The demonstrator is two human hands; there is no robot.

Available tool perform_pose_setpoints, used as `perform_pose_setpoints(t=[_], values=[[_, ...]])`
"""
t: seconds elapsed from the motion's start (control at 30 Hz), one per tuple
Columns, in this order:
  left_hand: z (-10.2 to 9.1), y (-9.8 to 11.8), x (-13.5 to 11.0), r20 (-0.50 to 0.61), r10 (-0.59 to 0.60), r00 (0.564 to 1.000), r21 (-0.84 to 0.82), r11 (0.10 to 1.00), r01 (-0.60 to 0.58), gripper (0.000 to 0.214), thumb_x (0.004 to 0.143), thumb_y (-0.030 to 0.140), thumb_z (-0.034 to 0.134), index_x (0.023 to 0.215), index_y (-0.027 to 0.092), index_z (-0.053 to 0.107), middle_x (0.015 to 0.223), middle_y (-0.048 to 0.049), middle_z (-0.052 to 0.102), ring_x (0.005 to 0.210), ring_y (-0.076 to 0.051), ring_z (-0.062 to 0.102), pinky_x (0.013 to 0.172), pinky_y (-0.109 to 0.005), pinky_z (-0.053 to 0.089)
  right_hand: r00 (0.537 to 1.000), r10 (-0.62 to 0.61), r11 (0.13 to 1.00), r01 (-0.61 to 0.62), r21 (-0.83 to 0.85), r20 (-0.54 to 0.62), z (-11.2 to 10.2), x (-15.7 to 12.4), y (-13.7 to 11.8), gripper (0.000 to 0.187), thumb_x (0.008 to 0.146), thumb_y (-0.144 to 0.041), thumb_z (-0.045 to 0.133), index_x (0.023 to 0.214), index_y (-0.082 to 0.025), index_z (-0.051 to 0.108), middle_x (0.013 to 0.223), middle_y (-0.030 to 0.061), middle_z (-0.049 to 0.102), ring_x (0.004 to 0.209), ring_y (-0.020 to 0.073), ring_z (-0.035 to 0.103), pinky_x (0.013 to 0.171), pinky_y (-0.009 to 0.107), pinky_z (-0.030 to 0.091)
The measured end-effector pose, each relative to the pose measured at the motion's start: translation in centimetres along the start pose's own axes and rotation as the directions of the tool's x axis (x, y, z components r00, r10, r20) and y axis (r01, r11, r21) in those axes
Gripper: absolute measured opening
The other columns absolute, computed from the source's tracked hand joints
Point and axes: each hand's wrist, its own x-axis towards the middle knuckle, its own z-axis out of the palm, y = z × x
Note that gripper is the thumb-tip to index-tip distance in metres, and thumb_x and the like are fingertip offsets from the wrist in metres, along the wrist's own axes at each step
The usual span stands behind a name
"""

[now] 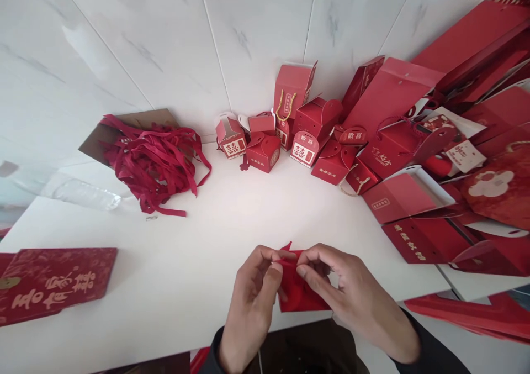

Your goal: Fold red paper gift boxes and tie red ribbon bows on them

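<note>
Lower left of frame: flat red envelope (49, 283) with gold characters, lying on the white table (186, 263)

Upper left: tangled heap of red ribbon (153, 161) on a brown card, clear plastic wrap beside it

Upper centre: cluster of small folded red boxes (285, 136) against the wall, some with open flaps

Lower centre: left hand (252, 302) with thumb and fingers pressed together on the left edge of a small red paper piece (298, 294), held just above the near table edge. Right hand (351, 296) pinching the top of the same piece, fingertips almost touching those of the left

Right of frame: stack of larger red boxes and bags (414, 197), partly flattened

Likely faults: crooked crease if the two pinches pull unevenly; torn flap from too much force at the top corner; piece dropped off the near edge if either pinch loosens
</note>
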Motion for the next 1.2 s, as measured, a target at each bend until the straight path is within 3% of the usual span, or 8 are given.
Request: perform_pose_setpoints(t=[0.13,0.27,0.33,0.43,0.57,0.73,1.0,1.2], values=[[0.3,-0.3,0.1,0.027,-0.037,0.999,-0.173,0.984,0.041,0.027,0.101,0.048,0.052,0.092,0.022,0.052,0.048,0.0098,0.046,0.047,-0.01,0.048,0.057,-0.023,0.043,1.0,-0.007,0.999,0.007,0.037,0.003,-0.1,-0.2,0.0,0.023,0.104,-0.041,0.052,0.095,-0.024,0.064,0.077,-0.0026,0.066,0.066,0.0141,0.06,0.059,0.024,0.048],[0.0,-0.4,-0.1,-0.091,-0.013,0.996,-0.115,0.993,0.002,0.028,0.099,0.048,0.057,0.093,0.021,0.056,0.063,0.0059,0.059,0.05,-0.009,0.055,0.056,-0.023,0.047,0.998,-0.002,1.0,0.001,-0.013,-0.066,-0.8,-0.7,0.6,0.023,0.103,-0.044,0.054,0.113,-0.027,0.066,0.092,-0.0005,0.071,0.081,0.0155,0.066,0.073,0.024,0.054],[-0.1,-0.5,-0.5,-0.17,0.017,0.985,-0.029,0.999,-0.022,0.029,0.097,0.049,0.06,0.092,0.02,0.059,0.075,0.0026,0.064,0.054,-0.009,0.057,0.055,-0.022,0.048,0.995,0.0,0.998,-0.006,-0.064,-0.096,-1.3,-1.1,1.0,0.024,0.102,-0.044,0.056,0.116,-0.028,0.066,0.093,-0.0006,0.072,0.081,0.0158,0.067,0.071,0.025,0.055],[-0.1,-0.7,-1.3,-0.228,0.059,0.972,0.073,0.996,-0.044,0.029,0.097,0.048,0.061,0.093,0.02,0.062,0.073,0.002,0.062,0.058,-0.01,0.058,0.057,-0.022,0.051,0.993,-0.04,0.989,0.024,-0.145,-0.112,-2.0,-1.6,1.2,0.019,0.1,-0.041,0.058,0.112,-0.029,0.068,0.093,-0.0008,0.071,0.078,0.016,0.066,0.066,0.026,0.054],[0.4,-0.9,-1.6,-0.189,0.059,0.98,0.038,0.998,-0.053,0.029,0.098,0.049,0.059,0.093,0.02,0.06,0.077,-0.0001,0.064,0.063,-0.011,0.06,0.059,-0.022,0.053,0.988,-0.11,0.979,0.089,-0.184,-0.108,-2.2,-1.7,1.1,0.016,0.101,-0.036,0.057,0.107,-0.029,0.07,0.095,-0.0002,0.071,0.077,0.0159,0.066,0.069,0.027,0.055],[1.5,-0.6,-1.1,-0.084,0.023,0.996,-0.025,0.999,-0.025,0.031,0.098,0.05,0.058,0.093,0.019,0.058,0.08,-0.0029,0.069,0.063,-0.011,0.057,0.057,-0.023,0.049,0.988,-0.145,0.984,0.138,-0.109,-0.053,-1.0,-1.1,0.4,0.02,0.104,-0.033,0.055,0.12,-0.03,0.067,0.099,0.0006,0.071,0.083,0.0157,0.067,0.072,0.025,0.056],[1.6,-0.5,-0.7,-0.009,-0.064,0.998,-0.093,0.994,0.063,0.033,0.097,0.053,0.059,0.102,0.02,0.056,0.064,0.0034,0.061,0.058,-0.011,0.052,0.057,-0.022,0.044,0.982,-0.174,0.985,0.173,-0.023,-0.076,0.4,-0.4,0.1,0.014,0.104,-0.03,0.054,0.103,-0.027,0.068,0.094,-0.0001,0.069,0.078,0.0139,0.065,0.073,0.024,0.054],[1.1,-0.1,-0.9,0.074,-0.041,0.996,0.085,0.996,0.035,0.034,0.098,0.05,0.057,0.109,0.019,0.067,0.077,-0.0009,0.064,0.068,-0.014,0.056,0.067,-0.026,0.049,0.986,-0.131,0.991,0.125,-0.056,-0.105,0.1,-0.3,0.2,0.017,0.105,-0.031,0.051,0.094,-0.026,0.064,0.089,-0.0009,0.068,0.073,0.0139,0.062,0.058,0.021,0.049]])
